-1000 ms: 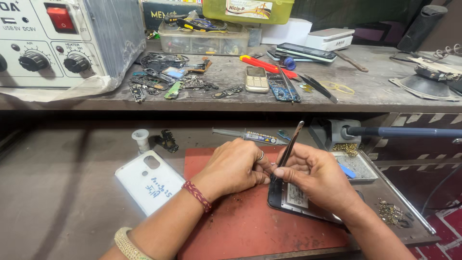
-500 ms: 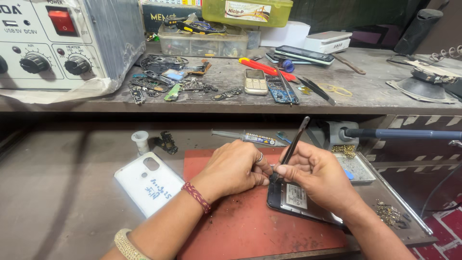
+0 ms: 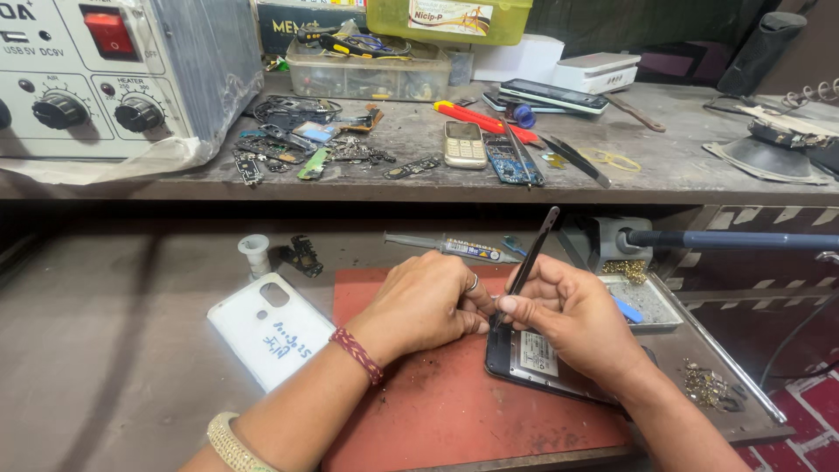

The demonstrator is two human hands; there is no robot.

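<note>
An opened dark phone (image 3: pixel 535 358) lies on a red mat (image 3: pixel 454 411), its back with a white label facing up. My right hand (image 3: pixel 572 319) grips a thin black tool (image 3: pixel 529 258) like a pen, its tip down at the phone's upper left corner. My left hand (image 3: pixel 428 301), with a ring and a red thread at the wrist, rests curled on the mat and touches that same corner. What its fingertips pinch is hidden.
A white phone back cover (image 3: pixel 271 330) lies left of the mat, a small white cap (image 3: pixel 255 253) and a syringe-like tube (image 3: pixel 454 248) behind. A metal tray (image 3: pixel 647 301) and soldering holder (image 3: pixel 612 240) sit right. The upper shelf carries a rework station (image 3: pixel 105 79), several phones and circuit parts.
The black tool's upper end has tilted slightly to the right. Both hands have stayed at the phone's corner, shifting only a little.
</note>
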